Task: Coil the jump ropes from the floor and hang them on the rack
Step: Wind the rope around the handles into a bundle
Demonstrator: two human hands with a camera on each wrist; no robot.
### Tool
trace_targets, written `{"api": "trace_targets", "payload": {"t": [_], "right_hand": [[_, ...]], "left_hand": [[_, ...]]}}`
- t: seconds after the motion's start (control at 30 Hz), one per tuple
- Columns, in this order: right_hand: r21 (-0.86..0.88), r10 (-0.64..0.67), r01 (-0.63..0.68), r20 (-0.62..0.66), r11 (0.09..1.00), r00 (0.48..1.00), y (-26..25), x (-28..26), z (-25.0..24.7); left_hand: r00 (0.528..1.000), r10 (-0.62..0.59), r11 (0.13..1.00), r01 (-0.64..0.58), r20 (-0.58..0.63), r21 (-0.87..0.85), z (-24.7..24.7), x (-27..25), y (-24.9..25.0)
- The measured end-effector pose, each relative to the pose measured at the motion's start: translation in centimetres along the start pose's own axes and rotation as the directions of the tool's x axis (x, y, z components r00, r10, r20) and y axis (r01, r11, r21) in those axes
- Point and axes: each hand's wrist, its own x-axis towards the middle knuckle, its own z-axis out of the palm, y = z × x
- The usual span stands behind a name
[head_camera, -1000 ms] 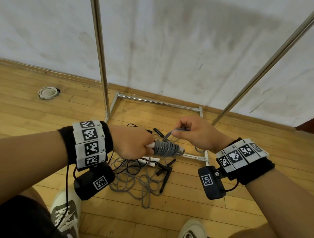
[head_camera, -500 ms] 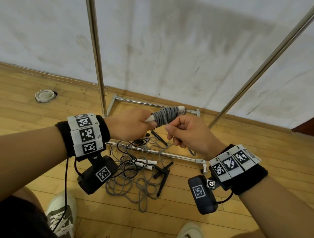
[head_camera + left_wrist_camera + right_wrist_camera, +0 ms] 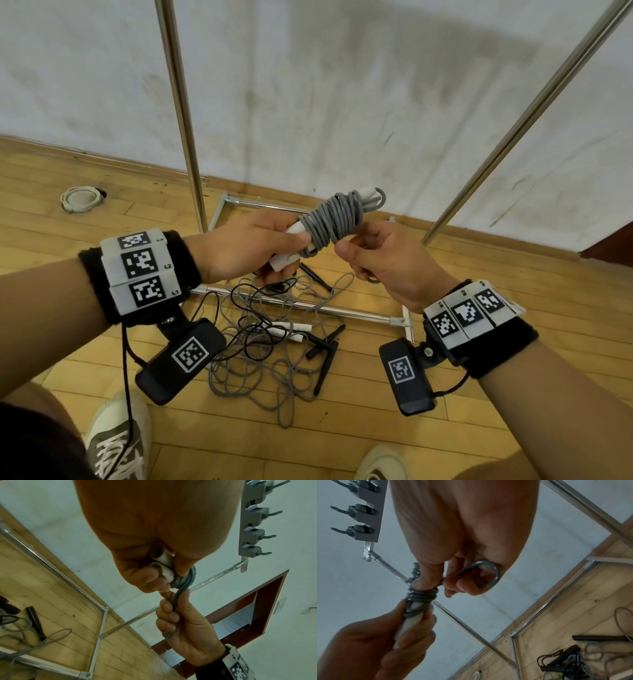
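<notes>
A grey jump rope (image 3: pixel 337 216) is wound tightly round its two white handles (image 3: pixel 163 562). My left hand (image 3: pixel 253 250) grips the handles' near ends, and the bundle tilts up to the right. My right hand (image 3: pixel 383 260) pinches the rope's loose end, a small grey loop (image 3: pixel 488 573) curled inside its fingers. Below, more ropes (image 3: pixel 267 346), grey and black, lie tangled on the wooden floor with black handles (image 3: pixel 325 356). The rack's hook strip (image 3: pixel 254 520) hangs high on the wall in the wrist views.
Two slanted chrome rack poles (image 3: pixel 181 113) (image 3: pixel 527 116) rise before the white wall, joined by a floor frame (image 3: pixel 308 305) under the rope tangle. A round white floor fitting (image 3: pixel 80 198) sits far left. My shoes (image 3: pixel 116 442) stand at the bottom edge.
Both hands have lifted the wound bundle upward and tilted it. The right hand has come round from above the coil to its near right side with the rope's end.
</notes>
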Motion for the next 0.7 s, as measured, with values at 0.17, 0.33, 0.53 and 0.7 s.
{"api": "trace_targets", "payload": {"t": [0.17, 0.33, 0.53, 0.7], "right_hand": [[0.045, -0.144, 0.140, 0.082, 0.989, 0.986, -0.8, -0.1, -0.3], [0.035, -0.239, 0.237, 0.176, 0.971, 0.955, -1.1, -0.3, 0.3], [-0.112, -0.210, 0.216, 0.062, 0.970, 0.976, -0.7, -0.6, 1.2], [-0.250, -0.164, 0.171, 0.046, 0.953, 0.985, -0.3, -0.7, 2.5]], "left_hand": [[0.996, 0.029, 0.999, -0.032, 0.088, 0.028, 0.1, -0.4, 0.6], [0.986, -0.064, 0.992, 0.046, 0.154, 0.119, -0.2, -0.3, 0.7], [0.999, 0.027, 0.933, -0.014, -0.031, 0.358, -0.4, -0.1, 0.3], [0.994, 0.108, 0.924, -0.096, -0.012, 0.371, 1.1, -0.2, -0.1]]}}
